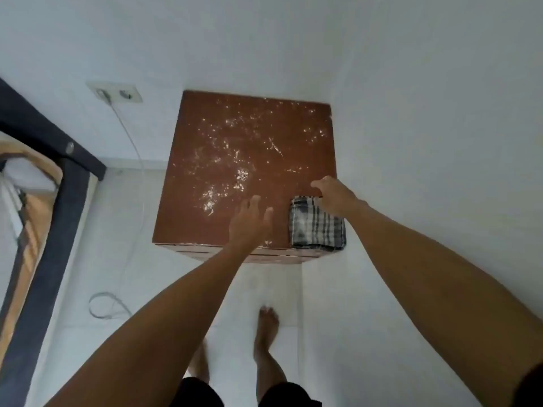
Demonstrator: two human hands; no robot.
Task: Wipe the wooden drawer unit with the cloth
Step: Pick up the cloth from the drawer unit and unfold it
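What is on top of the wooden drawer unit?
White dust scattered across the drawer unit and a folded checked cloth at its near right corner. The wood beneath the cloth is hidden.

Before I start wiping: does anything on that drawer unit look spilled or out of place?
Yes. White powdery specks are scattered over the brown top of the wooden drawer unit, thickest near the middle. The folded checked cloth sits at the near right corner, slightly overhanging the edge, with the right hand at it.

The brown wooden drawer unit [223,160] stands on the white tiled floor [123,230]. White powder [226,160] speckles its top; a folded checked cloth [317,227] lies at the near right corner.
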